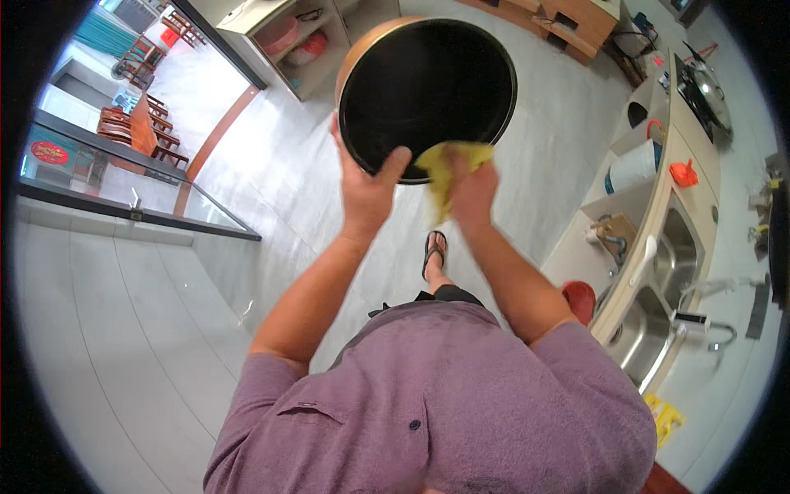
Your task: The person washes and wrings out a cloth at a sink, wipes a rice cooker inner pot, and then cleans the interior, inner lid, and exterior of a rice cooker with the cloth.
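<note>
A round, dark-lined pot (pixel 429 92) with a copper-coloured outside is held up in front of me, its opening facing me. My left hand (pixel 368 191) grips its lower left rim, with the thumb over the edge and the fingers around the outside. My right hand (pixel 472 188) holds a yellow cloth (pixel 441 170) against the lower right rim. The cloth and right hand are slightly blurred, and part of the cloth hangs below the rim. The pot's base is hidden.
At the right runs a counter with a double steel sink (pixel 642 336), a faucet (pixel 722 336) and a lidded wok (pixel 710 92). An open shelf cabinet (pixel 247 28) stands upper left, beside a glass door (pixel 136 185). A wooden cabinet (pixel 583 37) is at the top right.
</note>
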`<action>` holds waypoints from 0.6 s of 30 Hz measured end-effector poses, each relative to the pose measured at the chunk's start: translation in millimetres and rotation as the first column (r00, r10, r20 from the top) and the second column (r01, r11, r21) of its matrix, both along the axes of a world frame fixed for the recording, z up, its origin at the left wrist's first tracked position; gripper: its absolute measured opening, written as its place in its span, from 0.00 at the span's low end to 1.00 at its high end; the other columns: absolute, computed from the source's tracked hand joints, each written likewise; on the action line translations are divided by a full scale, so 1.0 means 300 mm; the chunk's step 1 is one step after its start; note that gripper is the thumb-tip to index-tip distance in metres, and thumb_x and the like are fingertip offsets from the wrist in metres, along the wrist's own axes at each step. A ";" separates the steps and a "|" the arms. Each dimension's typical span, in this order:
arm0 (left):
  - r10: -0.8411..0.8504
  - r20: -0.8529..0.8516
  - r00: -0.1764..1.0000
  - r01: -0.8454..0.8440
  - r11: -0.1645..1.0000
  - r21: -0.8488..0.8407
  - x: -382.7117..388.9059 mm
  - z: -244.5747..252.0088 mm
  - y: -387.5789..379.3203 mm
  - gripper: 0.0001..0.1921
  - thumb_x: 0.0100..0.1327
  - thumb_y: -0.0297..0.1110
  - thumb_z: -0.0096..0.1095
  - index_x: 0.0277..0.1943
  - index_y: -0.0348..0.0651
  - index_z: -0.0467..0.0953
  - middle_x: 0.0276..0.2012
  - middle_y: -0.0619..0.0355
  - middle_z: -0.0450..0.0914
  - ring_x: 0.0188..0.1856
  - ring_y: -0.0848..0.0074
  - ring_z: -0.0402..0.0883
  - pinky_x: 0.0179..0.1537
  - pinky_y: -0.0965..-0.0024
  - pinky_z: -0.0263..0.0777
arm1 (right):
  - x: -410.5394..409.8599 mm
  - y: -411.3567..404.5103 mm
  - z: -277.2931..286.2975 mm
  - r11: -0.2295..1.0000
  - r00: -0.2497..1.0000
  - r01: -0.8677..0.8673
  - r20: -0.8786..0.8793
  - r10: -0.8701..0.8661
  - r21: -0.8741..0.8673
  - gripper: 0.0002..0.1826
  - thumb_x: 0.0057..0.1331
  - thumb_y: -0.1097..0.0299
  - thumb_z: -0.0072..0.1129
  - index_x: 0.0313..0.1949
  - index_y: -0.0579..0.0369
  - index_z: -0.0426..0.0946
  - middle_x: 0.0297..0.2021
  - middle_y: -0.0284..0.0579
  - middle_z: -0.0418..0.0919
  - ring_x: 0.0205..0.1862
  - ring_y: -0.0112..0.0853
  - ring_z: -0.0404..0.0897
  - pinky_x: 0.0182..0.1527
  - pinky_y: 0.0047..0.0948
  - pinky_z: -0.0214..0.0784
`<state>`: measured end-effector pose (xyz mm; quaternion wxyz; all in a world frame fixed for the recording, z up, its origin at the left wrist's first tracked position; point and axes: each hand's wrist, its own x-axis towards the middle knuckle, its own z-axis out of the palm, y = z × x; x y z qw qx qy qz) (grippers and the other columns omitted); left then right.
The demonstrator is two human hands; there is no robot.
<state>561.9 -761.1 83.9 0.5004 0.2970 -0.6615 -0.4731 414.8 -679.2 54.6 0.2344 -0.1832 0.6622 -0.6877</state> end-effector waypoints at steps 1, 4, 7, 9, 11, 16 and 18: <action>0.090 0.108 0.990 -0.082 0.994 -0.074 -0.049 -0.070 -0.081 0.57 0.68 0.21 0.75 0.89 0.35 0.39 0.87 0.42 0.52 0.86 0.61 0.58 0.81 0.66 0.58 | 0.051 -0.065 -0.004 0.994 0.993 -0.053 0.099 0.063 -0.093 0.14 0.72 0.63 0.72 0.47 0.63 0.88 0.40 0.45 0.92 0.42 0.33 0.89 0.47 0.37 0.81; 0.153 0.169 0.974 -0.164 0.985 0.053 -0.056 -0.061 -0.349 0.54 0.63 0.12 0.64 0.89 0.35 0.43 0.87 0.45 0.55 0.86 0.64 0.60 0.81 0.67 0.58 | -0.035 -0.337 -0.064 0.985 0.942 -0.098 0.304 0.138 -0.143 0.15 0.70 0.64 0.75 0.47 0.64 0.89 0.39 0.44 0.92 0.40 0.31 0.89 0.48 0.35 0.82; -0.016 0.284 0.959 0.050 0.992 -0.113 -0.067 0.079 -0.677 0.53 0.58 0.08 0.57 0.88 0.36 0.49 0.82 0.45 0.66 0.82 0.60 0.70 0.80 0.65 0.63 | -0.402 -0.623 -0.183 0.964 0.945 -0.119 -0.270 0.184 0.240 0.15 0.67 0.60 0.76 0.45 0.59 0.89 0.37 0.52 0.93 0.38 0.43 0.94 0.43 0.42 0.85; 0.139 0.647 0.750 0.061 0.959 -0.277 -0.004 0.187 -0.820 0.52 0.58 0.09 0.56 0.88 0.46 0.56 0.74 0.42 0.75 0.76 0.50 0.77 0.77 0.58 0.71 | -0.544 -0.831 -0.013 0.958 0.518 -0.256 -0.820 0.246 0.126 0.12 0.72 0.61 0.72 0.41 0.56 0.82 0.32 0.54 0.89 0.34 0.52 0.91 0.35 0.45 0.83; 0.088 0.805 0.587 0.046 0.989 -0.141 -0.060 0.291 -0.914 0.50 0.58 0.08 0.57 0.86 0.49 0.61 0.77 0.40 0.73 0.76 0.46 0.76 0.78 0.55 0.70 | -0.579 -1.040 0.078 0.866 0.059 -0.472 -0.974 0.217 0.164 0.11 0.73 0.61 0.70 0.42 0.55 0.81 0.30 0.54 0.87 0.31 0.52 0.88 0.33 0.49 0.80; 0.397 0.639 0.659 -0.088 0.885 -0.458 -0.006 0.245 -1.320 0.45 0.66 0.33 0.80 0.84 0.46 0.64 0.80 0.40 0.70 0.76 0.46 0.77 0.77 0.55 0.69 | -0.517 -1.485 -0.011 0.878 0.246 -0.463 -0.933 0.262 0.124 0.11 0.73 0.61 0.70 0.40 0.53 0.79 0.26 0.55 0.84 0.29 0.54 0.86 0.32 0.51 0.77; 0.531 0.499 0.685 -0.333 0.837 -0.434 0.049 0.108 -1.483 0.48 0.67 0.39 0.82 0.84 0.36 0.62 0.78 0.37 0.72 0.77 0.47 0.75 0.78 0.56 0.66 | -0.451 -1.635 -0.078 0.912 0.513 -0.382 -0.787 0.343 0.148 0.11 0.72 0.63 0.74 0.41 0.53 0.80 0.27 0.57 0.84 0.30 0.59 0.86 0.32 0.52 0.77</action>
